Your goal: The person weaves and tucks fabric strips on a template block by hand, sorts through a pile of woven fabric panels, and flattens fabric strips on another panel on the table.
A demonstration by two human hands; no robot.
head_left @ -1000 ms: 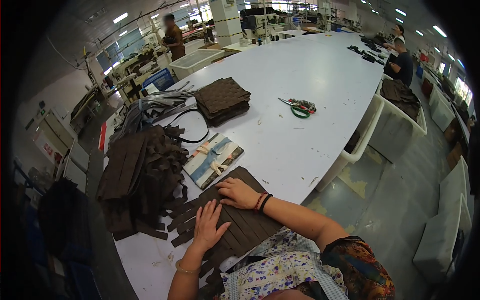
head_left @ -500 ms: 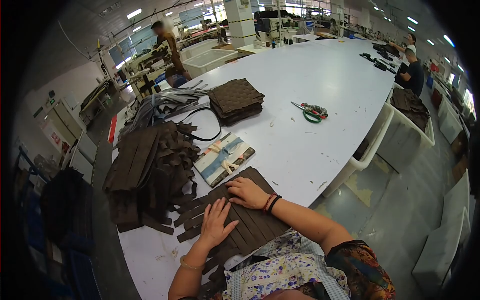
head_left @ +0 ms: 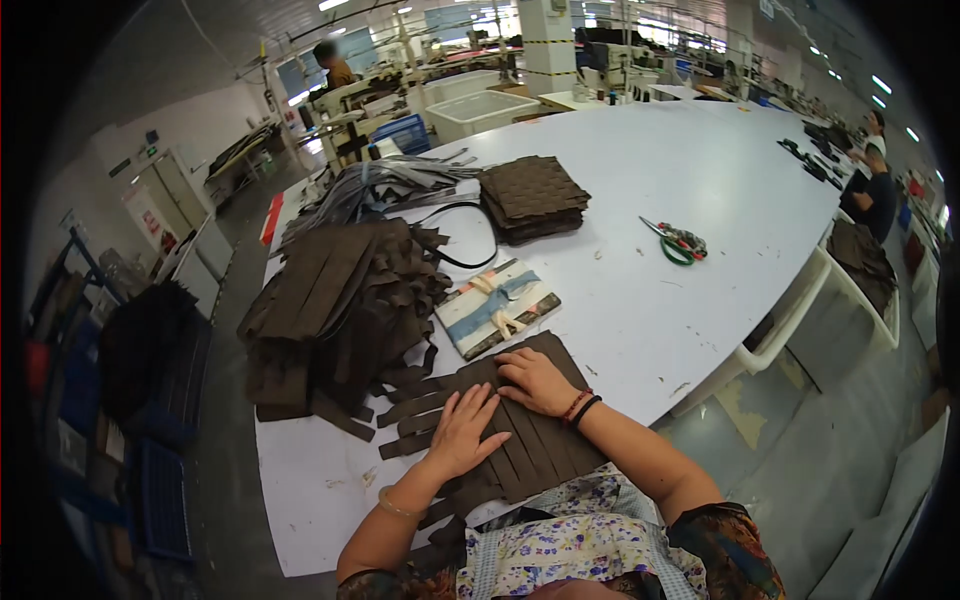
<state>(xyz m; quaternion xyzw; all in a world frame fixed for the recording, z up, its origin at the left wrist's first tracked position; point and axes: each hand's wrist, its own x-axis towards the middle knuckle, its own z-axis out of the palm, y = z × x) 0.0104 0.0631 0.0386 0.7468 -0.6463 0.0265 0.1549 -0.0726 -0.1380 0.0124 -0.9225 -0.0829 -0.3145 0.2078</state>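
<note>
A dark brown fabric panel slit into strips (head_left: 545, 447) lies on the table in front of me, its loose strip ends fanning out to the left. My left hand (head_left: 463, 432) rests on it with fingers stretched out and thumb apart. Just right of it, my right hand (head_left: 540, 382) presses on the panel's upper part, fingers slightly bent and apart, fingertips close to those of the left. Beyond the panel lies a flat bundle (head_left: 500, 308) tied with blue and cream fabric strips. A big heap of brown strip-cut fabric (head_left: 335, 310) sits on the left.
Farther back are a stack of woven brown panels (head_left: 535, 200), a black cord loop (head_left: 465, 262), grey strips (head_left: 375, 190) and green-handled scissors (head_left: 680, 245). White bins (head_left: 850, 300) stand along the table's right edge. Co-workers (head_left: 878, 195) are at the far right.
The view has swung left, so everything appears farther right. Both hands stay on the panel in nearly the same place, with the right fingertips shifted slightly.
</note>
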